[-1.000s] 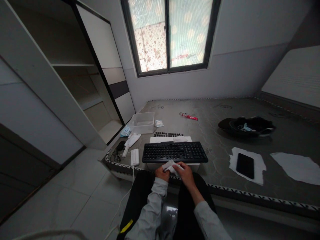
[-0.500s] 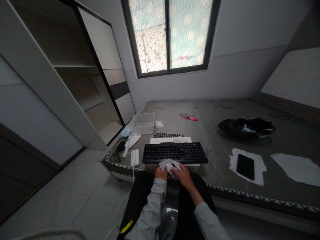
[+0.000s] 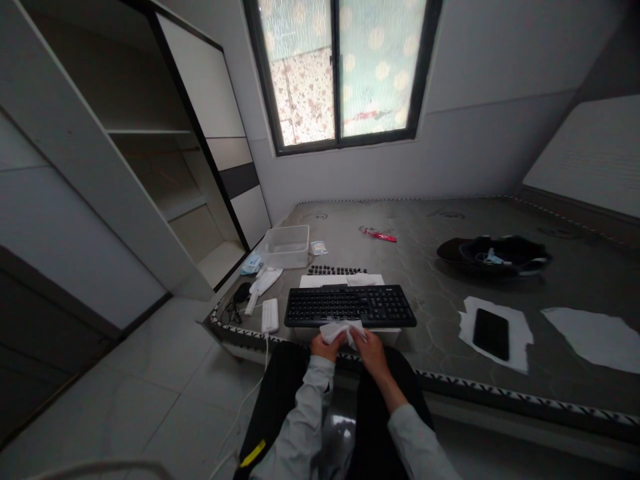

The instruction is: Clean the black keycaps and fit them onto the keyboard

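Tissue: a crumpled white tissue (image 3: pixel 343 331) was spread between the two hands, at the front edge of the keyboard (image 3: pixel 350 305); whether it touched the keys could not be told.
Left hand: the left hand (image 3: pixel 325 347) pinched the tissue's left side, its fingers curled in.
Right hand: the right hand (image 3: pixel 371 349) gripped the tissue's right side between thumb and fingers.
Sleeves: both were light grey, and the forearms lay above dark trousers (image 3: pixel 275 393).
Keyboard: it was black and rested across a white box (image 3: pixel 320 281), which showed behind it and below its front edge.
Keycaps: small black keycaps (image 3: pixel 337 271) lay in rows just behind the box.
Left of the keyboard: a white power strip (image 3: pixel 270 315) lay near it, a white cord (image 3: pixel 250 393) running down to the floor; a black mouse (image 3: pixel 243 291) lay farther left.
Behind: a clear plastic tub (image 3: pixel 286 248) stood beside a small white packet (image 3: pixel 319 248); a red packet (image 3: pixel 383 236) lay well apart from them.
Right side: a black phone (image 3: pixel 491 333) lay on a piece of white paper (image 3: pixel 520 332), with a dark cap (image 3: pixel 493 257) behind it.
Mattress: the grey mattress (image 3: pixel 430 293) bore all these things except the cord's lower part.
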The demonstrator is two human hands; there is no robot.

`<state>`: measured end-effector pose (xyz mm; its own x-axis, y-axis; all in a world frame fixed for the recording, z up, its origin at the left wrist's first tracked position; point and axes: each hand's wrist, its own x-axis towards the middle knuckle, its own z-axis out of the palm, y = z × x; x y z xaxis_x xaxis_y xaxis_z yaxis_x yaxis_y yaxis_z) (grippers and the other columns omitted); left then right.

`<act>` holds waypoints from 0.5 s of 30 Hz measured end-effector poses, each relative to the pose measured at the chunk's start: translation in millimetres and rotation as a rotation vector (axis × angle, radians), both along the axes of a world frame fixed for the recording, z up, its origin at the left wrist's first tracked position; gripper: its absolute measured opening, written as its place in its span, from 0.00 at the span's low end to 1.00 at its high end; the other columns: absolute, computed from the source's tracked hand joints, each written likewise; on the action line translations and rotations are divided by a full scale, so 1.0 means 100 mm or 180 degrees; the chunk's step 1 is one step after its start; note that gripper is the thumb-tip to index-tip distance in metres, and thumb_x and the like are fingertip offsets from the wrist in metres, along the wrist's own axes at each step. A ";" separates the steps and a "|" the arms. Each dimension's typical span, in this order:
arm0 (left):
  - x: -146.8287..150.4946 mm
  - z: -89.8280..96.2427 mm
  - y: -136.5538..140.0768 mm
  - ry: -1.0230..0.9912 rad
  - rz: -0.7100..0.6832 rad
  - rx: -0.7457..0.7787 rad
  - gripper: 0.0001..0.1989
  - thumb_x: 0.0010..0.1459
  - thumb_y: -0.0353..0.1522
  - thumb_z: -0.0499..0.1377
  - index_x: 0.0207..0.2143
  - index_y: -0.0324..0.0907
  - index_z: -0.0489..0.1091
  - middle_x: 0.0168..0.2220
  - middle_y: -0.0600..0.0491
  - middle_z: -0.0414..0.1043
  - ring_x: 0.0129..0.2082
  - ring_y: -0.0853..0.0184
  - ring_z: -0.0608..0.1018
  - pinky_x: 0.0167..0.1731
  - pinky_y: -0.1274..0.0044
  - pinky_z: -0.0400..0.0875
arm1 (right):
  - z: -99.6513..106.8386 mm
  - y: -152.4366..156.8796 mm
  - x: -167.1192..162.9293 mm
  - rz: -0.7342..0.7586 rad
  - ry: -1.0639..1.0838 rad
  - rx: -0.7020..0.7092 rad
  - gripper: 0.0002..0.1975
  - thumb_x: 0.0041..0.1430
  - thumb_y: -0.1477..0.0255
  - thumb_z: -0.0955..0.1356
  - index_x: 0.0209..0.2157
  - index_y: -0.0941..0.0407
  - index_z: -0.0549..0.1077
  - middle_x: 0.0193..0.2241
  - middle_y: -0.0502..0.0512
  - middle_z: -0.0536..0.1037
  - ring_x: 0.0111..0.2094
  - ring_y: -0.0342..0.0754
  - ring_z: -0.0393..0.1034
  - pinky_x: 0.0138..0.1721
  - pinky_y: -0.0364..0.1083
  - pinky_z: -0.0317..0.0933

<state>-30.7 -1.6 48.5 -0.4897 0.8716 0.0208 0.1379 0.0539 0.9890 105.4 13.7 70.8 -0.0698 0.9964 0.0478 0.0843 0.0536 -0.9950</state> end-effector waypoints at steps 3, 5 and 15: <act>0.00 -0.01 -0.01 -0.0060 0.0002 -0.0024 0.17 0.42 0.40 0.68 0.33 0.37 0.78 0.34 0.44 0.83 0.35 0.54 0.83 0.37 0.68 0.79 | -0.01 0.01 0.00 0.0087 0.0139 -0.0045 0.32 0.47 0.47 0.70 0.39 0.63 0.80 0.34 0.62 0.83 0.37 0.60 0.76 0.39 0.51 0.68; -0.02 -0.01 -0.01 -0.0081 0.0024 -0.0054 0.18 0.42 0.41 0.68 0.32 0.37 0.78 0.34 0.44 0.83 0.35 0.54 0.83 0.36 0.68 0.79 | -0.01 0.00 -0.01 0.0166 0.0175 -0.0041 0.33 0.46 0.47 0.71 0.39 0.63 0.80 0.35 0.62 0.83 0.38 0.60 0.77 0.40 0.51 0.68; -0.10 -0.05 0.07 -0.0222 -0.0076 -0.0107 0.13 0.40 0.34 0.68 0.30 0.38 0.79 0.32 0.47 0.83 0.34 0.55 0.83 0.38 0.66 0.79 | 0.00 0.00 -0.01 0.0169 0.0162 0.0050 0.29 0.46 0.50 0.71 0.40 0.60 0.79 0.37 0.61 0.83 0.40 0.58 0.75 0.44 0.52 0.66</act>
